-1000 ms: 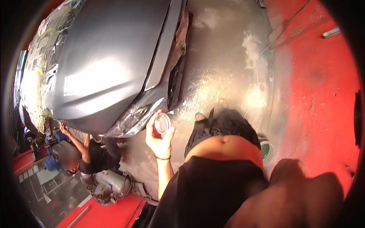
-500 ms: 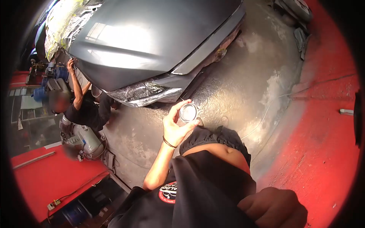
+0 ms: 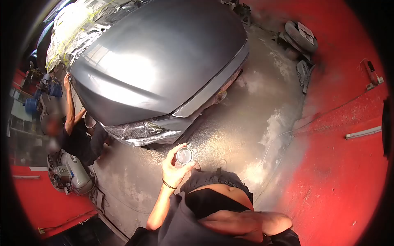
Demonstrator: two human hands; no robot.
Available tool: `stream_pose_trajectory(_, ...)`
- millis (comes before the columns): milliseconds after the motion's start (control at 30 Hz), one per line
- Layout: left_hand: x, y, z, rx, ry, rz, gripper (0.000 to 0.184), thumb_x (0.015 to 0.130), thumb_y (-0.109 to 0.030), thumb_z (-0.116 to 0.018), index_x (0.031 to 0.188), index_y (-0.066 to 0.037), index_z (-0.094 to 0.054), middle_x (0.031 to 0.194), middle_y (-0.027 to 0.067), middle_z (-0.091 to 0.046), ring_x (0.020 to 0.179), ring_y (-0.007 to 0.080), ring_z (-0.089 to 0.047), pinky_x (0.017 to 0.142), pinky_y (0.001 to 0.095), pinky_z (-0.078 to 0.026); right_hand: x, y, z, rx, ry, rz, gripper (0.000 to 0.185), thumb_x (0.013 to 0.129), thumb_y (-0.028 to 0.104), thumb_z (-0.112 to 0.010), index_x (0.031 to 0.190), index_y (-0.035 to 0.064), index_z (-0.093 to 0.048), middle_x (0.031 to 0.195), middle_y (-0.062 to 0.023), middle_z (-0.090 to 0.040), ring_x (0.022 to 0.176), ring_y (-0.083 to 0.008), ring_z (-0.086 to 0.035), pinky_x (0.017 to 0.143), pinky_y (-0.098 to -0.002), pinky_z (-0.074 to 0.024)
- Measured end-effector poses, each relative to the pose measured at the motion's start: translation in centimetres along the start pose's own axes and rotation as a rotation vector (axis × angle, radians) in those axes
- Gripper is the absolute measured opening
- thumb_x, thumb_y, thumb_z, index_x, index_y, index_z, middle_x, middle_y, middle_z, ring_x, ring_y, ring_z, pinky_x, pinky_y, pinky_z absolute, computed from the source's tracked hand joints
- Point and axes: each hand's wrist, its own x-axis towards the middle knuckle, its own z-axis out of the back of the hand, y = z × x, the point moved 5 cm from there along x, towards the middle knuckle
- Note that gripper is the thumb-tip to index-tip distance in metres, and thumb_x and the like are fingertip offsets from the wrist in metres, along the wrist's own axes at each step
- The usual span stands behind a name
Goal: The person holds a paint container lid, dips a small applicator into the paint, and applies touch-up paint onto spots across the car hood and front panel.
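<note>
My left hand (image 3: 172, 167), with a dark band at the wrist, is closed around a small round cup (image 3: 184, 156) with a shiny rim. The fingers and thumb grip it from opposite sides, and its inside looks pale grey. The cup is just in front of the car's lower front corner, apart from it. My right forearm (image 3: 250, 223) lies across my raised black shirt (image 3: 180, 223); I cannot make out the fingers of that hand. A dark grey car hood (image 3: 176, 49) fills the upper middle, with crinkled plastic film (image 3: 133, 130) over the headlight area.
A co-worker (image 3: 76, 137) crouches at the car's left side, one hand at its edge. Behind is a tank compressor (image 3: 74, 174). Masking sheets (image 3: 76, 30) drape the car. On the right are a red wall (image 3: 328, 176), a tire (image 3: 301, 37) and a thin floor cable.
My view has shifted, so car and co-worker appear lower and further left. The left hand keeps its hold on the cup. My right fist has given way to a forearm across the shirt.
</note>
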Motion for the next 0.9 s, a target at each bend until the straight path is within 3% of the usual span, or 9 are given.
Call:
stream_pose_trajectory(233,0.8,1.2,1.1,-0.021,-0.025,-0.093,0.074,0.080,0.005,-0.090,0.147,0.002,-0.061,0.151,0.0159,-0.065,0.132,0.0228,-0.066,0.114,0.0379,-0.054,9.8,-0.2,-4.6,0.163,0.079,0.276,0.029,0.107,0.022,-0.067,0.115,-0.0056,-0.075,0.112,-0.0245,-0.075,0.106,-0.0452,-0.070,0.088,-0.0546,-0.0565)
stream_pose_trajectory(400,0.7,1.1,1.6,0.020,-0.019,-0.062,0.075,0.080,0.001,-0.093,0.148,0.002,-0.061,0.150,0.0148,-0.065,0.131,0.0202,-0.066,0.113,0.0361,-0.054,11.7,2.0,-6.2,0.305,0.156,0.395,0.029,0.107,0.022,-0.068,0.113,-0.0059,-0.076,0.112,-0.0253,-0.074,0.106,-0.0464,-0.070,0.087,-0.0555,-0.0564)
stream_pose_trajectory(633,1.7,1.5,3.1,0.018,0.011,0.015,0.073,0.080,0.001,-0.092,0.146,0.003,-0.062,0.149,0.0149,-0.066,0.131,0.0210,-0.066,0.114,0.0364,-0.053,8.0,5.3,-2.4,0.436,0.071,0.470,0.029,0.107,0.022,-0.069,0.112,-0.0062,-0.076,0.112,-0.0263,-0.074,0.106,-0.0480,-0.070,0.087,-0.0568,-0.0563)
stream_pose_trajectory(667,2.1,1.6,3.1,0.009,0.028,0.053,0.073,0.081,-0.008,-0.095,0.146,0.003,-0.062,0.150,0.0149,-0.066,0.135,0.0210,-0.063,0.117,0.0378,-0.049,7.1,5.7,-1.3,0.436,0.065,0.461,0.029,0.106,0.022,-0.069,0.112,-0.0062,-0.076,0.111,-0.0265,-0.074,0.106,-0.0483,-0.070,0.087,-0.0570,-0.0563)
stream_pose_trajectory(700,2.8,1.5,3.1,0.047,0.063,0.053,0.074,0.081,-0.008,-0.095,0.146,0.003,-0.062,0.150,0.0151,-0.066,0.135,0.0212,-0.063,0.117,0.0379,-0.049,6.1,6.2,-0.4,0.425,0.068,0.456,0.029,0.106,0.022,-0.069,0.111,-0.0063,-0.076,0.111,-0.0266,-0.074,0.106,-0.0485,-0.069,0.087,-0.0572,-0.0563)
stream_pose_trajectory(733,3.5,1.5,3.1,0.084,0.093,0.051,0.074,0.081,-0.008,-0.095,0.146,0.003,-0.062,0.150,0.0153,-0.066,0.135,0.0214,-0.064,0.117,0.0380,-0.049,5.0,6.4,0.7,0.442,0.095,0.414,0.027,0.108,0.022,-0.067,0.109,-0.0034,-0.077,0.104,-0.0210,-0.071,0.103,-0.0472,-0.070,0.085,-0.0624,-0.0567)
stream_pose_trajectory(800,4.9,1.1,2.1,0.090,0.125,0.051,0.076,0.079,-0.007,-0.096,0.146,0.003,-0.062,0.150,0.0161,-0.066,0.136,0.0221,-0.064,0.118,0.0390,-0.049,2.4,7.2,3.6,0.367,0.138,0.579,0.024,0.110,0.021,-0.063,0.113,0.0006,-0.076,0.109,-0.0184,-0.070,0.107,-0.0427,-0.070,0.091,-0.0563,-0.0584)
stream_pose_trajectory(833,5.8,0.9,1.4,0.087,0.146,0.032,0.076,0.079,-0.007,-0.096,0.146,0.003,-0.062,0.150,0.0162,-0.066,0.136,0.0222,-0.064,0.118,0.0391,-0.049,1.1,6.9,3.8,0.505,0.142,0.558,0.026,0.108,0.021,-0.064,0.116,-0.0020,-0.072,0.109,-0.0194,-0.071,0.098,-0.0391,-0.070,0.088,-0.0531,-0.0595)
stream_pose_trajectory(900,7.4,0.4,0.1,0.098,0.169,0.000,0.076,0.079,-0.007,-0.097,0.146,0.003,-0.062,0.150,0.0163,-0.066,0.137,0.0224,-0.063,0.118,0.0393,-0.049,-0.9,6.6,4.6,0.497,0.152,0.655,0.027,0.107,0.021,-0.065,0.118,-0.0031,-0.069,0.110,-0.0194,-0.072,0.093,-0.0359,-0.071,0.086,-0.0498,-0.0604)
